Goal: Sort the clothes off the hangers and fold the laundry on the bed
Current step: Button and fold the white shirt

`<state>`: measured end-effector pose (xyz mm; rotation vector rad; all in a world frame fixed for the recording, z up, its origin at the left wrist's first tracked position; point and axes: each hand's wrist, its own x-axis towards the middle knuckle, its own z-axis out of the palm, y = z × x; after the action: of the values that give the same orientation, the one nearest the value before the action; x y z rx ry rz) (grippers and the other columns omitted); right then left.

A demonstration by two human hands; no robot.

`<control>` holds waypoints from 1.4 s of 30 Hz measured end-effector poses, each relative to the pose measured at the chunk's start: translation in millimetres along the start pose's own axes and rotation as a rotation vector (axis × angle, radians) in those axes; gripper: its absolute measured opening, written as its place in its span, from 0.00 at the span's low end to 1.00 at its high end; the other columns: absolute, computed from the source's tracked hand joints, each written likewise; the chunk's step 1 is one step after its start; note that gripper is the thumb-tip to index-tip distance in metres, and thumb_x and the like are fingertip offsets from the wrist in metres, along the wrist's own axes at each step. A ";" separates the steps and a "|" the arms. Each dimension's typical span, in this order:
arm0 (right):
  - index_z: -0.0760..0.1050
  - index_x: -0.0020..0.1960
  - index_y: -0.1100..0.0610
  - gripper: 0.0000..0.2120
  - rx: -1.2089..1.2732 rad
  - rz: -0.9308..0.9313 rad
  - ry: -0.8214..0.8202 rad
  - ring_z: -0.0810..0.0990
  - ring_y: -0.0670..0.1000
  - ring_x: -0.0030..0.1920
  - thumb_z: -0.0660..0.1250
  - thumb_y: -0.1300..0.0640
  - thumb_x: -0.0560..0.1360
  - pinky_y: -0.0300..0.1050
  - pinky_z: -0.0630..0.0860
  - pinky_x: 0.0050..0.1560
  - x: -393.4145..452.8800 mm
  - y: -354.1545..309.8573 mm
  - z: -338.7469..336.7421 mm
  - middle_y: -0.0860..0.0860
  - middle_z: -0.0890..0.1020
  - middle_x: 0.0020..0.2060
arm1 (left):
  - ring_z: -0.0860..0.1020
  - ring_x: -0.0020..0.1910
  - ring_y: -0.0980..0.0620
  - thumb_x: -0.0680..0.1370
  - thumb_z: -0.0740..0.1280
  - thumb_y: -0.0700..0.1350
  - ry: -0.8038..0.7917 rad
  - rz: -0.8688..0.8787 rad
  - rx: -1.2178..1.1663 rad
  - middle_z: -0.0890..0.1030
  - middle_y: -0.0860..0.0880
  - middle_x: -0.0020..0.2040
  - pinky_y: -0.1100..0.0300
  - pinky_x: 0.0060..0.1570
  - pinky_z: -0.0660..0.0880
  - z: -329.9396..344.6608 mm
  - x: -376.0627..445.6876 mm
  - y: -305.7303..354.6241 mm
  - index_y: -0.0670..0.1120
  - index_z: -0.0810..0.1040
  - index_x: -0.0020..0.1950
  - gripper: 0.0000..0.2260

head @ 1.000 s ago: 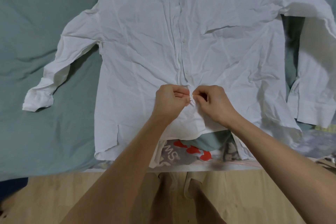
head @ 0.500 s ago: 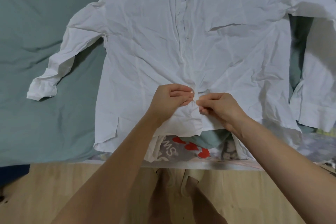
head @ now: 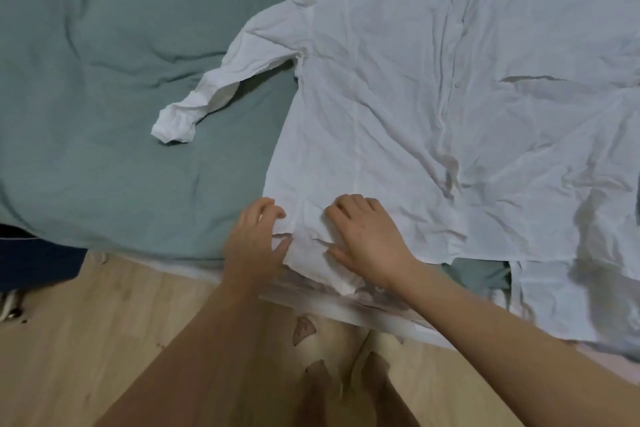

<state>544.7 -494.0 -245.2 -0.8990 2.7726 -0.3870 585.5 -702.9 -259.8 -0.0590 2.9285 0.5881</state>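
While white shirt point(head: 433, 107) lies on bed point(head: 104, 80), left hand point(head: 254, 243) pinches hem; right hand point(head: 367, 236) presses flat, fingers spread.

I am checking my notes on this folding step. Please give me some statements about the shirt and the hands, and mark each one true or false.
1. The white button-up shirt lies spread on the green bedsheet. True.
2. The right hand lies on the shirt near its lower hem. True.
3. The left hand grips the sleeve cuff. False: it is at the shirt's lower corner, and the cuff lies apart, untouched.
4. The shirt hangs on a hanger. False: no hanger shows.
5. The floor is wooden. True.
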 end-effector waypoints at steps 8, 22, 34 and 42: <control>0.74 0.44 0.60 0.05 0.377 0.186 0.208 0.74 0.54 0.37 0.63 0.67 0.70 0.46 0.69 0.36 10.4 -25.4 -4.9 0.52 0.76 0.37 | 0.78 0.41 0.56 0.79 0.61 0.39 0.218 0.115 -0.355 0.80 0.51 0.47 0.62 0.42 0.74 -24.6 24.3 5.5 0.48 0.77 0.53 0.08; 0.72 0.51 0.62 0.10 1.153 1.403 0.430 0.79 0.52 0.42 0.67 0.55 0.77 0.46 0.77 0.43 -63.7 -76.2 32.5 0.55 0.80 0.43 | 0.77 0.49 0.41 0.80 0.58 0.43 0.091 -0.626 -0.739 0.82 0.40 0.50 0.53 0.48 0.72 -27.2 34.7 -12.0 0.37 0.79 0.48 0.13; 0.67 0.31 0.56 0.16 1.529 1.537 0.711 0.69 0.48 0.29 0.67 0.62 0.75 0.39 0.68 0.33 -41.4 -53.7 6.0 0.52 0.71 0.27 | 0.73 0.38 0.48 0.77 0.69 0.43 0.088 -0.571 -0.905 0.76 0.48 0.33 0.59 0.42 0.71 -36.6 47.9 13.5 0.44 0.76 0.38 0.08; 0.63 0.34 0.56 0.15 1.222 1.765 0.782 0.66 0.50 0.23 0.59 0.60 0.79 0.37 0.64 0.24 -119.5 -34.7 -13.0 0.55 0.67 0.26 | 0.76 0.45 0.48 0.77 0.68 0.40 -0.041 -0.669 -0.664 0.79 0.43 0.44 0.62 0.38 0.66 -40.0 11.2 0.6 0.34 0.80 0.51 0.09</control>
<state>655.0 -447.3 -209.2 1.9694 1.8053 -1.6918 568.7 -717.9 -225.0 -1.0175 2.3048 1.3340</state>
